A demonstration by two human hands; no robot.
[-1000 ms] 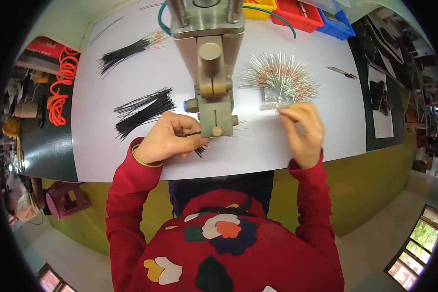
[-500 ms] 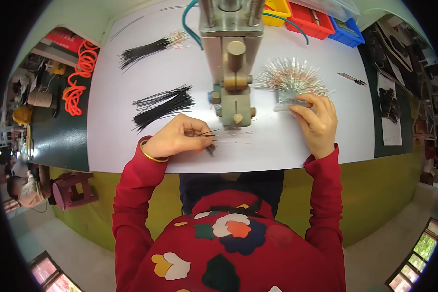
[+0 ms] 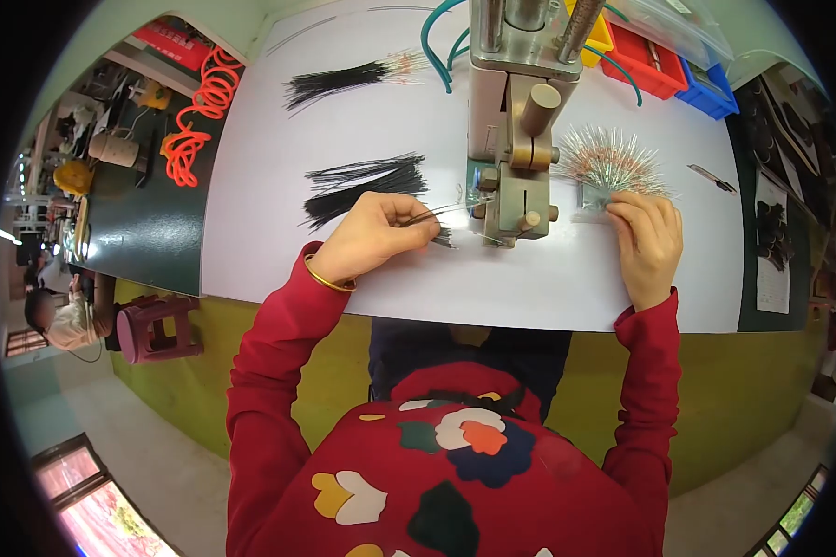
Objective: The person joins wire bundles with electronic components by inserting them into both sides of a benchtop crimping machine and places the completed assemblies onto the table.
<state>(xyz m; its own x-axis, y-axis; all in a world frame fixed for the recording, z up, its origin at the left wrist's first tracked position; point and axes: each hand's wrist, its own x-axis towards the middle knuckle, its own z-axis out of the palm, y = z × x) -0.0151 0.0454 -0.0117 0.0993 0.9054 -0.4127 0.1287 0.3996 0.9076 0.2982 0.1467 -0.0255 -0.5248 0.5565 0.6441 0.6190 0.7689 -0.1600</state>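
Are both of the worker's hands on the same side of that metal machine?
No, the left hand, holding thin dark wires, is left of the metal machine, while the right hand is on its other side.

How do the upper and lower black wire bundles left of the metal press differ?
The upper bundle ends in pale, reddish tips at its right; the lower bundle looks black throughout. The lower bundle lies close to the left hand; the upper bundle lies farther off. Both rest on the white tabletop.

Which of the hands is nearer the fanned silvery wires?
Right hand, just in front of the silvery wires; the left hand is across the press, beside black wires.
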